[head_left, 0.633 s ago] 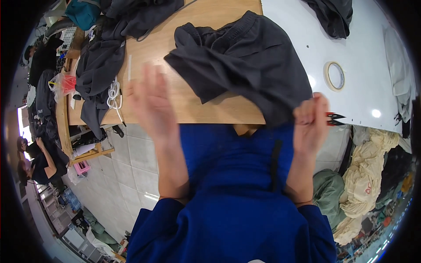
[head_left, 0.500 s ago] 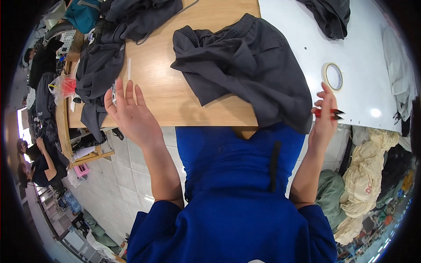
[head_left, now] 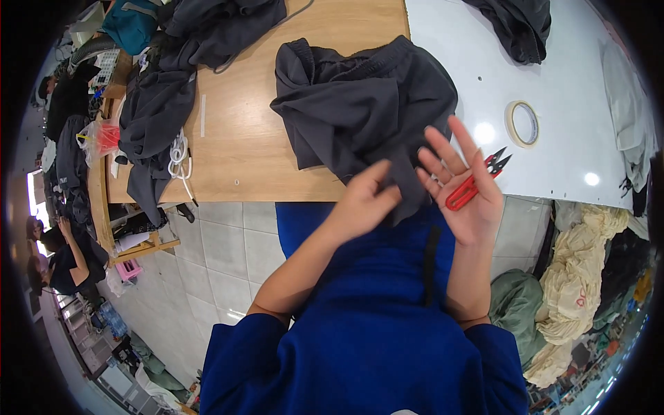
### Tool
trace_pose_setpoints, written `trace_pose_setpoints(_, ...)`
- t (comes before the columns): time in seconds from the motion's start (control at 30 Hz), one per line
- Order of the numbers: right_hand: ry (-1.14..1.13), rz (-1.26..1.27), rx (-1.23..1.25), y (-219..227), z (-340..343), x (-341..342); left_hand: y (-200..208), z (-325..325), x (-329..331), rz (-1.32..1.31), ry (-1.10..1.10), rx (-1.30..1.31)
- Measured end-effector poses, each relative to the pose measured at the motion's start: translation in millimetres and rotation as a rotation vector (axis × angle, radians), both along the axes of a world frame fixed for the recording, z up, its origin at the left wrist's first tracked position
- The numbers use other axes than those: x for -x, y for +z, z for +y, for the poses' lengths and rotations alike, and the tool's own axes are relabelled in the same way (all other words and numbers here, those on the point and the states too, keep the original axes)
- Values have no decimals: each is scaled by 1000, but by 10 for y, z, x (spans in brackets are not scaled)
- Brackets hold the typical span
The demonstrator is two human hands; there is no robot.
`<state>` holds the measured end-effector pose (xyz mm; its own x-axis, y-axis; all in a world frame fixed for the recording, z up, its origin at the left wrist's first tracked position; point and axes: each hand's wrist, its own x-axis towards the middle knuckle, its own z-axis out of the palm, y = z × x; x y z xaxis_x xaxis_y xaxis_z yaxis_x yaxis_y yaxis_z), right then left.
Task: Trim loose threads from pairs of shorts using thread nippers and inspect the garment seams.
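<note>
Dark grey shorts with a gathered elastic waistband [head_left: 346, 104] lie rumpled on the table, one part hanging over its near edge. Against that hanging part is my left hand [head_left: 363, 207], blurred, thumb and forefinger apart; whether it grips the cloth I cannot tell. My right hand [head_left: 477, 218] is turned palm up at the right side of the shorts. Red thread snips [head_left: 465, 194] with dark blades lie across its palm, held under the thumb, while the other fingers stretch out. The blades point away to the right.
On the white tabletop [head_left: 567, 138] lies a tape roll [head_left: 523, 124], with another dark garment [head_left: 519, 31] behind. More dark cloth [head_left: 155, 111] and a white cord [head_left: 180, 162] are on the wooden table's [head_left: 235, 138] left. Cream fabric [head_left: 577, 256] is heaped at right. People are at far left.
My left hand has come right from the cord to the shorts. My right hand has moved left with the snips and turned palm up. The shorts' right part has shifted left and bunched.
</note>
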<state>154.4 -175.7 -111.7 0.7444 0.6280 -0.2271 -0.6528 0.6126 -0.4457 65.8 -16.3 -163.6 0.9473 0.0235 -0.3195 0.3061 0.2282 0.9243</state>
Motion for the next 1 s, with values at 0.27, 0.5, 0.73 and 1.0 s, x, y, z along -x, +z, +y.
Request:
trace_pose_setpoints(0.27,61,-370,643,-34,68,122,248,312,5,152,309,689)
trace_pose_setpoints(0.5,-45,-975,1076,-148,326,290,272,139,73,40,333,305)
trace_pose_setpoints(0.73,-44,-50,446,-270,84,55,226,331,59,68,482,580)
trace_pose_setpoints(1.0,-180,265,227,-306,37,-24,227,485,86,16,486,631)
